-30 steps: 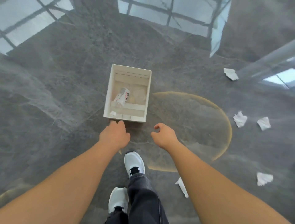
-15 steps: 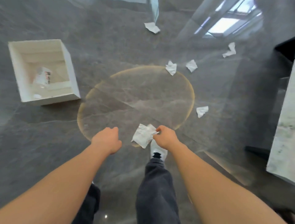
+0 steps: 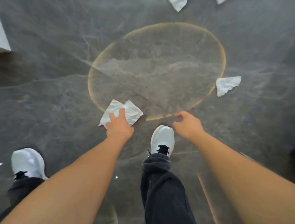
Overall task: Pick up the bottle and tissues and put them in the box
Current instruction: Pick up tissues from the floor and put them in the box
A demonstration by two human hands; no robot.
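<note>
A crumpled white tissue [image 3: 127,110] lies on the grey floor at the near edge of a yellowish ring. My left hand [image 3: 119,126] reaches down onto it, fingers spread and touching its near side, not closed around it. My right hand [image 3: 186,124] hovers to the right of it above my shoe, fingers loosely curled and holding nothing. Another tissue [image 3: 227,85] lies at the ring's right edge, and a third tissue [image 3: 178,4] at the top. Only a white corner of the box [image 3: 4,41] shows at the left edge. The bottle is out of view.
The floor is polished grey marble with a round yellowish ring mark [image 3: 222,52]. My two white shoes [image 3: 162,139] and dark trouser legs stand close below the hands. A scrap of a further tissue [image 3: 221,1] shows at the top right edge.
The view has dropped closer to the floor and the box has slid almost out at the left. My left hand has moved onto the tissue; my right hand has drawn off to the right.
</note>
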